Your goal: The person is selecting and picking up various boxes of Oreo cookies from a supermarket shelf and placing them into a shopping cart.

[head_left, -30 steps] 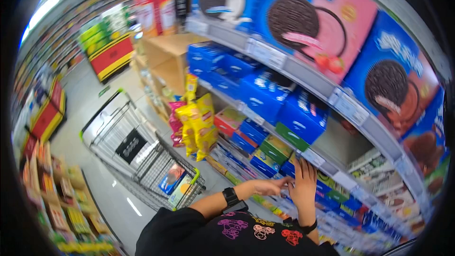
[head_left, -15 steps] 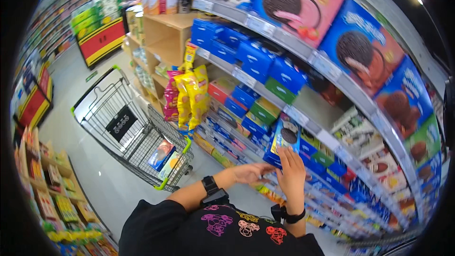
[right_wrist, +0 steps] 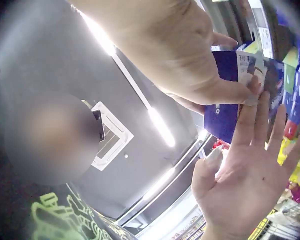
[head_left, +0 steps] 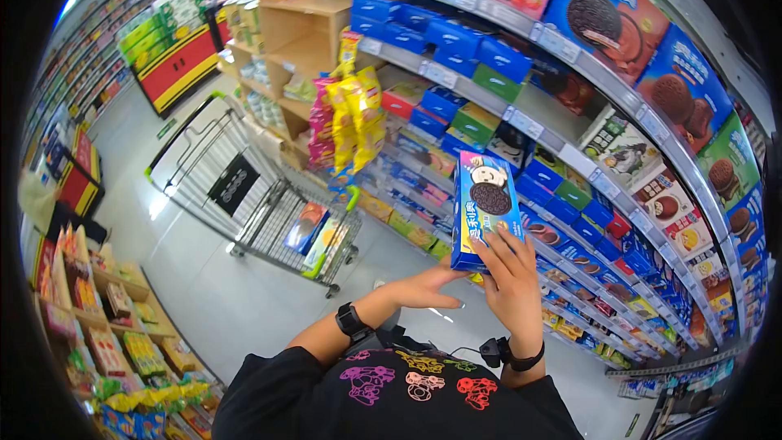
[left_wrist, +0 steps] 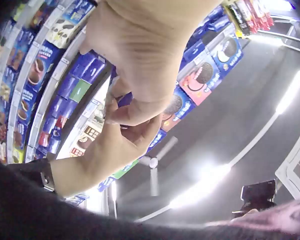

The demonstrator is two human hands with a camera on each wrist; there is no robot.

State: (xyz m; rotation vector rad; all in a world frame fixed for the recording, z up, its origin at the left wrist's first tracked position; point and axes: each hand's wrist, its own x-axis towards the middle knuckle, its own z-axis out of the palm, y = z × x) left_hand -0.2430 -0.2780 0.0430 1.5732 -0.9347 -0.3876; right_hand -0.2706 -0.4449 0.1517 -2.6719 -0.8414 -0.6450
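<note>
A blue cookie box [head_left: 489, 195] with a dark cookie picture stands tilted in front of the shelves. My right hand [head_left: 513, 285] grips its lower end, and in the right wrist view the thumb of this hand [right_wrist: 175, 55] lies on the box [right_wrist: 222, 95]. Beside the box's lower left corner, my left hand [head_left: 428, 287] has its fingers extended; whether it touches the box I cannot tell. The right wrist view shows the left palm [right_wrist: 245, 185] with fingers spread. Much of the box is hidden behind the hands in the left wrist view.
Shelves of cookie boxes [head_left: 590, 118] run along the right. A shopping cart [head_left: 281, 236] holding two boxes [head_left: 305, 224] [head_left: 328, 243] stands at left. Yellow snack bags [head_left: 357, 118] hang between. A low display [head_left: 122, 310] lines the left edge; people stand farther off.
The box has come away from the shelf towards my body in my right hand, and its front shows more fully. My left hand's fingers have straightened beside it. The head view has shifted.
</note>
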